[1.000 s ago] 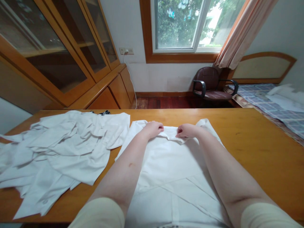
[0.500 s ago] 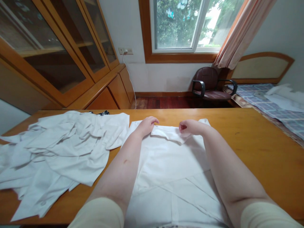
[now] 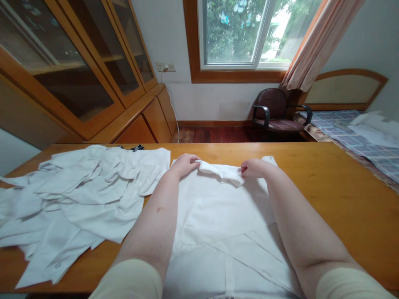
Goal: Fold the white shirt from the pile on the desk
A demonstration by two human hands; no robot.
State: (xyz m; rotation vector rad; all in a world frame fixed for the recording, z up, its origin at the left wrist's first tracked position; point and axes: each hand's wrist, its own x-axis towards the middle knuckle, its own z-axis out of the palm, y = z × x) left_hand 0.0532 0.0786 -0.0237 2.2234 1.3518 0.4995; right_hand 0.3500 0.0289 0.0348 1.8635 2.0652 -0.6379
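A white shirt [image 3: 218, 211] lies spread on the wooden table in front of me, its collar [image 3: 222, 171] at the far end. My left hand [image 3: 187, 163] is closed on the collar's left end, thumb and fingers pinching the cloth. At the collar's right end my right hand [image 3: 253, 167] has its fingers curled in and pinches the fabric. The collar stands slightly raised and bent between both hands. Diagonal folds cross the near part of the shirt, whose bottom edge runs out of view.
A heap of crumpled white garments [image 3: 90, 195] covers the table's left side. Bare tabletop [image 3: 336, 199] shows on the right. Beyond the table stand a glass-fronted cabinet [image 3: 124, 120], an armchair [image 3: 274, 109] and a bed [image 3: 346, 128].
My left hand has shifted slightly left and now grips the collar's end. My right hand has moved a little right along the collar, which is lifted and straighter between them.
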